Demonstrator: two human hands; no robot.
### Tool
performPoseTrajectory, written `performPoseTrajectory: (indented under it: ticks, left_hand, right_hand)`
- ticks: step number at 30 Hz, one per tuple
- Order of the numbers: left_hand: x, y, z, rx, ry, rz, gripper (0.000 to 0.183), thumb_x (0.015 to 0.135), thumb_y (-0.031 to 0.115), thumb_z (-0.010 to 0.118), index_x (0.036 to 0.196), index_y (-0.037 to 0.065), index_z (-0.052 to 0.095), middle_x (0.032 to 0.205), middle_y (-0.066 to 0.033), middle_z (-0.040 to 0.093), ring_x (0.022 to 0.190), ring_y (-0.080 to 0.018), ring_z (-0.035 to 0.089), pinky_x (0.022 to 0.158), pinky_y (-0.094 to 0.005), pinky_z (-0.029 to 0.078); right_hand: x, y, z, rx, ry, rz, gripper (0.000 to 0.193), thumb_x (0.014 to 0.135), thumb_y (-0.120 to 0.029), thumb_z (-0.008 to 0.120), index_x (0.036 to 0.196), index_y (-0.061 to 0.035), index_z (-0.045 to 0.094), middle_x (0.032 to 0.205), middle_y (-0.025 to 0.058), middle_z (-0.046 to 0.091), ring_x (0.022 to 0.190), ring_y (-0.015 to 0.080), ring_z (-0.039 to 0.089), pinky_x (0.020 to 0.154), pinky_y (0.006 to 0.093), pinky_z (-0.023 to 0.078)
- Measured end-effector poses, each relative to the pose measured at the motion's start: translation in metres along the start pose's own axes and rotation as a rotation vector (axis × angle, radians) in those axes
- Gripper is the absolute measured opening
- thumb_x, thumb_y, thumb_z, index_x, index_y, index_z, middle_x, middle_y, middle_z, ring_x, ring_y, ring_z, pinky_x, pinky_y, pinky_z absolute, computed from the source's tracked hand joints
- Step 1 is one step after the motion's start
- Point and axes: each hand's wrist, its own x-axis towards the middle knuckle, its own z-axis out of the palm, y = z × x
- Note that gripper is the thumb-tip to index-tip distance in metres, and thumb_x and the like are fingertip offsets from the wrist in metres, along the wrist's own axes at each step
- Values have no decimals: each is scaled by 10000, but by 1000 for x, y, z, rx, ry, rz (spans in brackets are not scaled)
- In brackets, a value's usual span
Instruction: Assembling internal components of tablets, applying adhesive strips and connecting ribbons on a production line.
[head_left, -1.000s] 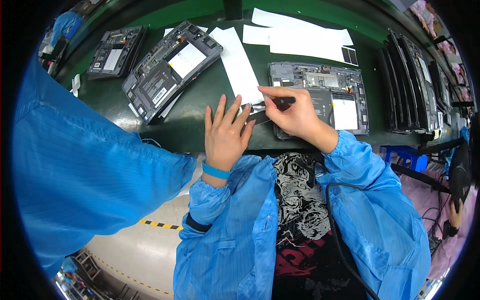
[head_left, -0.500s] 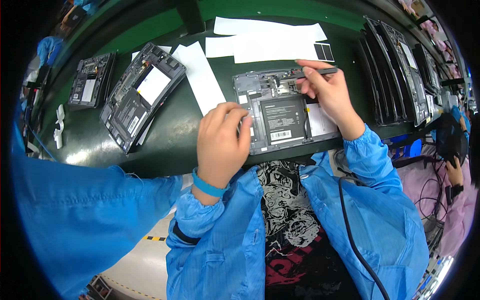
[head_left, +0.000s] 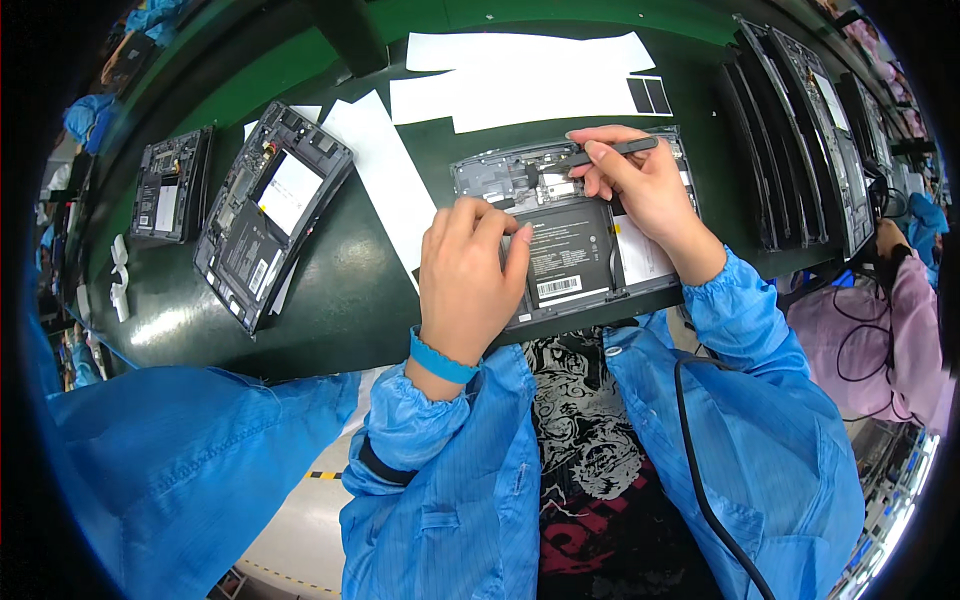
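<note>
Left hand [head_left: 468, 272] pressed flat on the open tablet [head_left: 575, 235] lying on the green counter [head_left: 340, 300], right hand [head_left: 640, 190] pinching a dark tool [head_left: 600, 152] at its top edge, back cover off, inside work seemingly unfinished.

We see an opened tablet [head_left: 580, 240] on the green desk [head_left: 330, 300]; our left hand [head_left: 465, 275] rests on its near edge, our right hand [head_left: 645, 190] grips a dark tool [head_left: 600, 153] over it. Second tablet [head_left: 268, 210] lies left, white paper strips [head_left: 520, 85] behind.
</note>
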Motion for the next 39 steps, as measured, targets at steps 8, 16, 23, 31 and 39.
performPoseTrajectory:
  ticks: [8,16,23,31,39]
  left_hand:
    - [4,5,-2,61,-32,24,103,819,124,681,833,35,631,858,-77,565,819,-278,543,801,-402,432]
    - [12,8,6,256,-35,125,269,811,168,691,1051,50,662,931,-70,564,872,-264,545,907,-431,418]
    - [10,5,8,241,-56,121,330,795,152,699,1089,9,653,949,-80,554,883,-262,542,858,-393,429]
    - [11,1,8,217,-48,116,330,791,138,698,1092,11,652,952,-80,560,882,-259,550,819,-378,434]
    - [10,2,7,216,-55,100,327,792,132,697,1092,11,653,952,-81,563,879,-257,553,798,-371,435]
  right_hand:
    - [-1,-1,1,-16,-4,4,199,953,-90,546,1052,56,639,683,44,597,624,85,558,823,312,550]
    - [-1,3,-1,7,-22,-21,175,953,-87,549,1005,53,639,689,42,596,638,92,573,803,302,549]
    - [-3,2,1,49,-5,-43,178,957,-93,550,1003,56,637,687,40,596,633,89,569,814,301,550]
    - [-3,0,2,47,-18,-51,174,955,-83,553,1007,61,635,702,43,599,648,94,576,824,319,552]
    - [-7,4,6,20,7,-95,184,960,-95,547,1003,61,636,731,61,622,686,112,612,840,330,554]
